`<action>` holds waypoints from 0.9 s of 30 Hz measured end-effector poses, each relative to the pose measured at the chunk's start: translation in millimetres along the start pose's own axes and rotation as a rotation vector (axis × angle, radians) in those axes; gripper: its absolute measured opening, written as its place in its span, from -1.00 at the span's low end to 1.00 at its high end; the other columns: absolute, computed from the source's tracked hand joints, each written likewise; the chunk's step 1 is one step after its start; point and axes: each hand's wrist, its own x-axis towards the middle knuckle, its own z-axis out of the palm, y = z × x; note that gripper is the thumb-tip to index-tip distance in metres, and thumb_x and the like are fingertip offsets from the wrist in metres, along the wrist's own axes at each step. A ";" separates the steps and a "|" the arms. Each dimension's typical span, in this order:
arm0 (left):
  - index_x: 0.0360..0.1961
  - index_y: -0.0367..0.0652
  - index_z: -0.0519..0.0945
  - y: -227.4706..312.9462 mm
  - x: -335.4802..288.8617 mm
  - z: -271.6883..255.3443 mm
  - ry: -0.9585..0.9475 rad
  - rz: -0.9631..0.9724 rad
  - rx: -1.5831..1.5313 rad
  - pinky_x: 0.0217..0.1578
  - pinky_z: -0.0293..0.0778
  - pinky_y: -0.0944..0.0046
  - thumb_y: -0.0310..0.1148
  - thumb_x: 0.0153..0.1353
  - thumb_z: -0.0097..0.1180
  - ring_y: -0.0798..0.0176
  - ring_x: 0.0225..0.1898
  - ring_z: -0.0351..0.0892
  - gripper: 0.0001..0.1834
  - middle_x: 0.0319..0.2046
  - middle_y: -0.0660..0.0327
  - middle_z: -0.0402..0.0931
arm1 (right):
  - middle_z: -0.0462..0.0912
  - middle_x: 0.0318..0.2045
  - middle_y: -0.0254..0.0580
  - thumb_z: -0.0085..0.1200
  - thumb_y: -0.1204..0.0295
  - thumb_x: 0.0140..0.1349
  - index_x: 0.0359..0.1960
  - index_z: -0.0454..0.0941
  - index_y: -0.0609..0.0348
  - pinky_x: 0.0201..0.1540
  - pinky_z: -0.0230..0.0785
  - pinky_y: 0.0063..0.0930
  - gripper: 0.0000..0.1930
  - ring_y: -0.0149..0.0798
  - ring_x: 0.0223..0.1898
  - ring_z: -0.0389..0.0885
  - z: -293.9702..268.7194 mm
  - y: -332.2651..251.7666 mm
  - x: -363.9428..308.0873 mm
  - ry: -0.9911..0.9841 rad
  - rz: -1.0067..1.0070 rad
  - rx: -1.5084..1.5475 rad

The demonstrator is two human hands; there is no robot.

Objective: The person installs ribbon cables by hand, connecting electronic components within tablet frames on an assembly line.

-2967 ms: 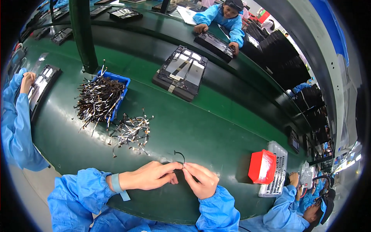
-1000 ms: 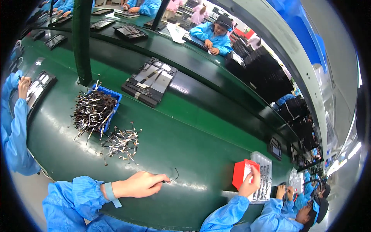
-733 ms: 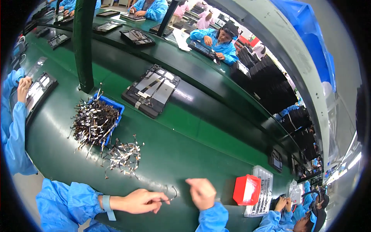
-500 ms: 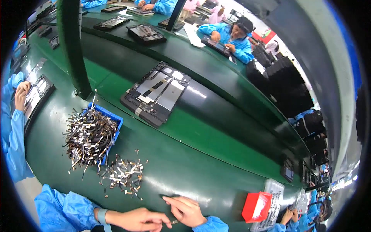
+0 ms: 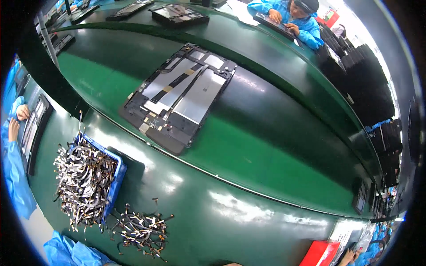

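My left arm shows only as a blue sleeve (image 5: pixel 73 250) at the lower left; its hand is out of the picture. A thin sliver of my right hand (image 5: pixel 232 264) touches the bottom edge, its fingers hidden. Nearest to them is a loose pile of small flex cables (image 5: pixel 142 232), dark with pale and coppery ends. Beside it on the left, a blue bin (image 5: pixel 116 179) is heaped above its rim with more flex cables (image 5: pixel 84 181). Beyond these, an opened tablet-like device (image 5: pixel 182 95) lies with silver battery panels and dark ribbon strips exposed.
The green bench (image 5: pixel 199 230) meets a lower green strip (image 5: pixel 248 164) along a raised edge. A red bin (image 5: pixel 320 253) stands at the lower right. Co-workers in blue handle devices at left and far side. A dark post (image 5: pixel 53 84) rises at the left; black stacks (image 5: pixel 368 84) stand far right.
The view has shifted, and both my hands have dropped almost wholly out at the bottom. The opened device appears larger. The cable pile and bin sit lower in the picture.
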 end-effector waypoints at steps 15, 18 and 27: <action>-0.23 -0.30 0.50 9.4 12.3 9.0 0.034 0.104 0.080 -0.42 0.43 0.02 -0.25 0.23 0.12 -0.16 -0.45 0.51 -0.71 -0.44 -0.08 0.48 | 0.67 -0.31 -0.16 0.09 0.62 -0.03 -0.19 0.67 0.25 -0.32 0.50 -0.34 -0.69 -0.15 -0.38 0.64 -13.2 2.9 -10.6 -0.039 0.009 -0.025; -0.39 -0.25 0.48 7.3 19.2 12.0 0.078 0.137 0.113 -0.46 0.41 0.02 -0.29 0.23 0.09 -0.15 -0.47 0.49 -0.78 -0.51 -0.05 0.44 | 0.68 -0.30 -0.16 0.09 0.63 -0.02 -0.20 0.66 0.27 -0.32 0.50 -0.35 -0.71 -0.17 -0.38 0.65 -18.6 6.3 -8.4 -0.049 -0.015 0.016; -0.13 -0.27 0.53 7.7 25.0 17.0 -0.123 0.163 0.285 -0.34 0.48 0.09 -0.37 0.33 -0.02 -0.09 -0.36 0.58 -0.79 -0.36 -0.03 0.58 | 0.70 -0.31 -0.05 0.13 0.65 0.13 -0.15 0.56 0.29 -0.25 0.52 -0.28 -0.78 -0.05 -0.35 0.67 -16.7 -12.2 -17.4 0.162 0.153 -0.052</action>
